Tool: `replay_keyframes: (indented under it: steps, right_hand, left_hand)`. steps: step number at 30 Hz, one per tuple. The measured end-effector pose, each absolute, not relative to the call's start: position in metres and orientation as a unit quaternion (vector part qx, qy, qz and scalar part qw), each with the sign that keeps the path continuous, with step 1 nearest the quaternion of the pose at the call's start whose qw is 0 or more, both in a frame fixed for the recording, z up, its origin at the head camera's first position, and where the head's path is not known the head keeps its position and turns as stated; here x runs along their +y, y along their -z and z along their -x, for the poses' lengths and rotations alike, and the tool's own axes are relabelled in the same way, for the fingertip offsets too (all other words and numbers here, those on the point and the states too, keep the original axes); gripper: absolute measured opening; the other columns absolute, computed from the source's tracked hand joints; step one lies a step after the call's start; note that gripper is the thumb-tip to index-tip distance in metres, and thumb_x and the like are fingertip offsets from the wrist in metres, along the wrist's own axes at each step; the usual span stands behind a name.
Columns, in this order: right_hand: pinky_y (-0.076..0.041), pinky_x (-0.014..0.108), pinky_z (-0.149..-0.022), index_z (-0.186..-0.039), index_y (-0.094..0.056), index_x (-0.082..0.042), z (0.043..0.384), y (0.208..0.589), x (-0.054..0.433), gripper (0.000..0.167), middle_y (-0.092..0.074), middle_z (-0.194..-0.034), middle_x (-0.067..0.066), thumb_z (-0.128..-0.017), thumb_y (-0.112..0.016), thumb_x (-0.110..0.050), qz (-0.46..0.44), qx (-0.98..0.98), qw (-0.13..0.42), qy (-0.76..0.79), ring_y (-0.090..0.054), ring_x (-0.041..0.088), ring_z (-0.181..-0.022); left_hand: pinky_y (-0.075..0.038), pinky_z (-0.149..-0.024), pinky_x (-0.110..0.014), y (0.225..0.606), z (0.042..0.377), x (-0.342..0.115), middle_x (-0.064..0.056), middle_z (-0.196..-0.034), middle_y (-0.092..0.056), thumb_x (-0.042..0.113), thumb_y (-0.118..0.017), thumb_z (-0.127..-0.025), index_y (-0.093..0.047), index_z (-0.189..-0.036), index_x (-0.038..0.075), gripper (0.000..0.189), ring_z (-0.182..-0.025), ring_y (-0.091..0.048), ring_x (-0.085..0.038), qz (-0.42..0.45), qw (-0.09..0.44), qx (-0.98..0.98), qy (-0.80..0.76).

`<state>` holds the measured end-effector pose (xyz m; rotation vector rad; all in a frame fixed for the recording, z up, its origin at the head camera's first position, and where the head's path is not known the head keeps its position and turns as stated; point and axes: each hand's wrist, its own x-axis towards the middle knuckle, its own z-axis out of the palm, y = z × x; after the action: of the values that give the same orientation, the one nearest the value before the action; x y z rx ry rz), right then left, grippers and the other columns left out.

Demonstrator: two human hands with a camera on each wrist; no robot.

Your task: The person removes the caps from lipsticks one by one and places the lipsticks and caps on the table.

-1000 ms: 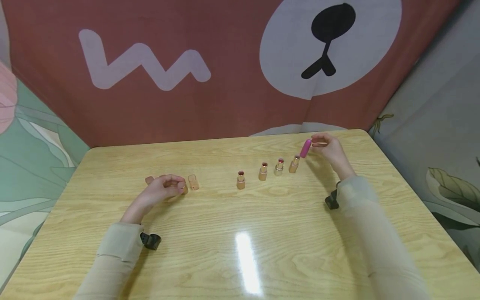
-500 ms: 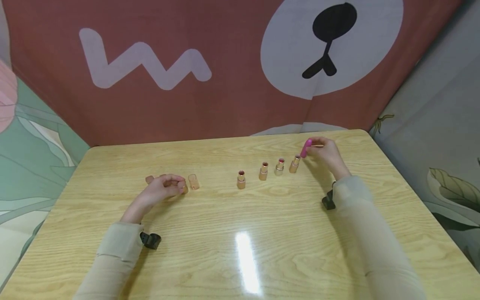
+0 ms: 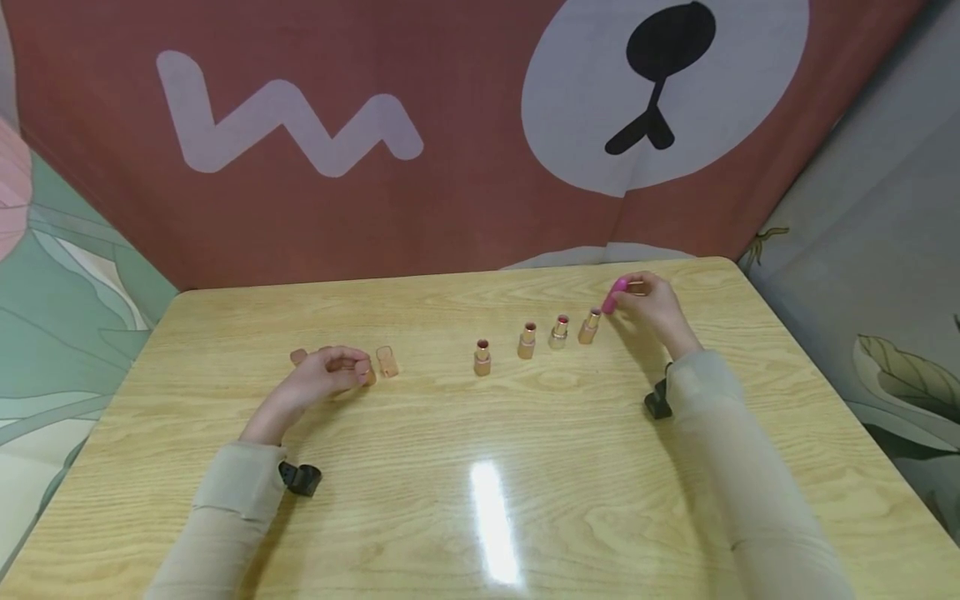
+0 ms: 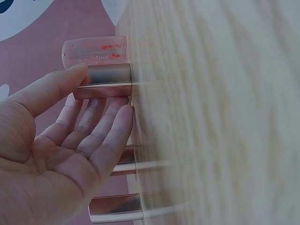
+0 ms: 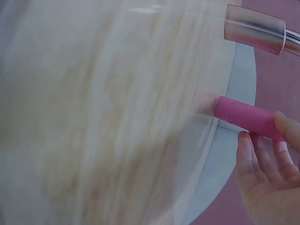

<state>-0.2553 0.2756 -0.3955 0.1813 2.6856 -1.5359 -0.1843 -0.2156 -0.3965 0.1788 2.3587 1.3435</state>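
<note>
My left hand point(image 3: 318, 379) pinches a rose-gold lipstick cap point(image 4: 110, 77) between thumb and fingers; the cap stands upright on the table. Right beside it is a clear cap point(image 4: 93, 49) with red marks, its open outline also showing in the head view. Toward the far right of the table, my right hand point(image 3: 654, 310) pinches the top of a bright pink, round-ended tube point(image 5: 243, 115), whose base is at the tabletop. Just left of that tube stands an uncapped lipstick point(image 3: 588, 327) with a gold collar.
More uncapped lipsticks stand in a slanting row: one with a clear base point(image 3: 558, 335), a rose-gold one point(image 3: 527, 343) and another point(image 3: 482, 360) nearer the middle. Left of the left hand are further rose-gold caps point(image 4: 117, 208). A printed cloth point(image 3: 465, 208) hangs behind the table.
My right hand has moved slightly left, and its thumb and fingers have come together on the pink tube. The left hand stays at the rose-gold cap.
</note>
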Motion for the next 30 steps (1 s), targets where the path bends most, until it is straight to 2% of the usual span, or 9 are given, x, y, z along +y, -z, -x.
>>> replay_keyframes:
  steps: [4,6,10,12,15,23,26,30]
  right_hand:
    - [-0.054,0.021,-0.086,-0.13,-0.043,0.006,0.254,0.395,0.277,0.043,-0.05,-0.134,0.026,-0.097,-0.056,-0.018,-0.062,0.863,0.011,0.501,-0.053,0.034,-0.118]
    - [-0.052,0.019,-0.083,-0.129,-0.043,0.006,0.254,0.394,0.277,0.043,-0.05,-0.133,0.025,-0.097,-0.055,-0.02,-0.068,0.863,0.004,0.501,-0.054,0.031,-0.115]
    - [-0.046,0.015,-0.08,-0.129,-0.043,0.004,0.253,0.391,0.278,0.043,-0.052,-0.126,0.018,-0.098,-0.054,-0.023,-0.076,0.867,-0.015,0.492,-0.053,0.009,-0.099]
    - [-0.046,0.014,-0.08,-0.129,-0.043,0.004,0.252,0.389,0.278,0.044,-0.053,-0.121,0.013,-0.097,-0.054,-0.023,-0.074,0.867,-0.025,0.492,-0.05,-0.002,-0.089]
    - [-0.049,0.014,-0.08,-0.129,-0.043,0.005,0.252,0.385,0.278,0.045,-0.053,-0.111,0.004,-0.096,-0.056,-0.022,-0.071,0.858,-0.038,0.507,-0.049,-0.009,-0.081]
    - [-0.051,0.008,-0.079,-0.13,-0.042,0.008,0.251,0.372,0.277,0.048,-0.05,-0.103,-0.006,-0.097,-0.055,-0.024,-0.072,0.834,-0.055,0.544,-0.05,-0.009,-0.083]
    - [-0.052,0.009,-0.08,-0.123,-0.048,0.001,0.25,0.368,0.277,0.037,-0.051,-0.098,-0.011,-0.096,-0.056,-0.024,-0.058,0.821,-0.059,0.565,-0.053,-0.009,-0.083]
    - [-0.052,0.009,-0.08,-0.111,-0.05,-0.02,0.246,0.361,0.277,0.018,-0.052,-0.098,-0.014,-0.095,-0.058,-0.026,-0.033,0.811,-0.051,0.581,-0.054,-0.009,-0.085]
  left_hand:
    - [-0.05,-0.082,-0.017,0.397,0.184,-0.216,-0.024,-0.123,-0.061,0.017,-0.058,-0.096,-0.049,-0.131,-0.005,0.042,-0.097,-0.06,-0.002,-0.065,0.208,0.849,-0.481]
    - [-0.05,-0.082,-0.016,0.397,0.184,-0.217,-0.024,-0.126,-0.06,0.018,-0.058,-0.096,-0.048,-0.132,-0.004,0.044,-0.104,-0.061,-0.008,-0.066,0.21,0.848,-0.482]
    - [-0.05,-0.085,-0.016,0.396,0.182,-0.218,-0.024,-0.131,-0.057,0.019,-0.058,-0.096,-0.046,-0.135,-0.004,0.047,-0.12,-0.057,-0.028,-0.072,0.212,0.846,-0.483]
    - [-0.05,-0.087,-0.017,0.395,0.18,-0.22,-0.025,-0.132,-0.056,0.019,-0.057,-0.096,-0.045,-0.136,-0.004,0.047,-0.124,-0.054,-0.034,-0.074,0.213,0.844,-0.486]
    - [-0.051,-0.09,-0.022,0.392,0.178,-0.221,-0.024,-0.133,-0.055,0.02,-0.057,-0.096,-0.044,-0.137,-0.003,0.049,-0.125,-0.053,-0.036,-0.074,0.212,0.847,-0.482]
    - [-0.048,-0.1,-0.045,0.383,0.177,-0.226,-0.024,-0.138,-0.05,0.027,-0.058,-0.096,-0.041,-0.141,0.001,0.055,-0.125,-0.051,-0.037,-0.067,0.205,0.857,-0.467]
    - [-0.047,-0.101,-0.046,0.379,0.177,-0.226,-0.025,-0.14,-0.047,0.024,-0.059,-0.096,-0.041,-0.141,0.0,0.054,-0.128,-0.048,-0.039,-0.065,0.194,0.857,-0.473]
    - [-0.045,-0.103,-0.048,0.372,0.177,-0.226,-0.024,-0.143,-0.045,0.019,-0.058,-0.096,-0.041,-0.141,0.0,0.052,-0.13,-0.045,-0.039,-0.063,0.18,0.861,-0.471]
